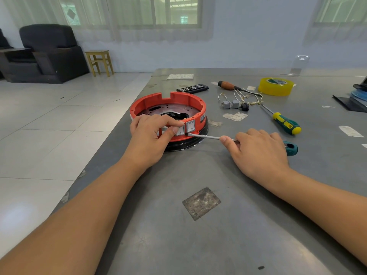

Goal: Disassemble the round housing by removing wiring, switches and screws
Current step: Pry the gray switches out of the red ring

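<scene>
The round red housing (178, 100) on a black base sits near the table's left edge, with a metal plate inside. Two grey rocker switches sit in its near wall: the left switch (180, 130) and the right switch (190, 126). My left hand (151, 135) grips the near wall, its thumb and a finger on the left switch. My right hand (258, 151) holds a teal-handled screwdriver (206, 136). The flat tip of its shaft touches the wall just under the right switch.
Removed grey switches with wires (234, 103) lie behind the housing. A yellow-green screwdriver (284, 122), a wooden-handled tool (230, 86), a yellow tape roll (276, 86) and a black bit case (192, 88) lie further back. The table's edge runs along the left.
</scene>
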The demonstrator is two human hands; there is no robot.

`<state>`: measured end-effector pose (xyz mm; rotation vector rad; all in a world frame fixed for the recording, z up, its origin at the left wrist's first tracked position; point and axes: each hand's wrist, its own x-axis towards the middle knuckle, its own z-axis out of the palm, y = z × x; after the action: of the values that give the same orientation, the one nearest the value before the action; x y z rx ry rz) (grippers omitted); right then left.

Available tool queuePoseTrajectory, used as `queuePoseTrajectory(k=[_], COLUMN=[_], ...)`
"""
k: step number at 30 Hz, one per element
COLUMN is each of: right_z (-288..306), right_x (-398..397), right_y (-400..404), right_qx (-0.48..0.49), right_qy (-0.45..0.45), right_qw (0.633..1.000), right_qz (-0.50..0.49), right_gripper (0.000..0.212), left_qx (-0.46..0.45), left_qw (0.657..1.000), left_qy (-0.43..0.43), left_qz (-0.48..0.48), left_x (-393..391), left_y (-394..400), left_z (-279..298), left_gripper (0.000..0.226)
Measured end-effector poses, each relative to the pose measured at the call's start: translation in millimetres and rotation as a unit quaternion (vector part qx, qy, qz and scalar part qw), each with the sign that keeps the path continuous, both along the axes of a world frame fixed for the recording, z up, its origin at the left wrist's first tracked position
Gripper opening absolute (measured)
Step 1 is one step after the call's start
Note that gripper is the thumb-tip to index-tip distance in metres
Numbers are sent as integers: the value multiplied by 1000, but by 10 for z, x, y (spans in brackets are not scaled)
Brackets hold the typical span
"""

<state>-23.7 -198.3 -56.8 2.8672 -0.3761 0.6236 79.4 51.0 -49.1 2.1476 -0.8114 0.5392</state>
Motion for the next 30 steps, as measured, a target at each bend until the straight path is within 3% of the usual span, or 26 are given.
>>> queuePoseTrajectory(k=[15, 23, 30], right_z=[36, 43, 66], right_x=[387, 705, 893], right_y=[-107, -131, -155], right_qx=[40, 30, 17], right_qy=[-1, -62, -86], right_qw=[999, 998, 996], right_qz=[4, 10, 19], right_gripper=[78, 63, 65], left_qx=[60, 64, 49], left_qw=[998, 997, 996], left_qy=[13, 42, 80], left_qz=[14, 11, 8], left_x=[-53, -81, -84], left_y=[-21, -15, -10], left_z=[87, 123, 135], left_gripper=[18, 20, 23])
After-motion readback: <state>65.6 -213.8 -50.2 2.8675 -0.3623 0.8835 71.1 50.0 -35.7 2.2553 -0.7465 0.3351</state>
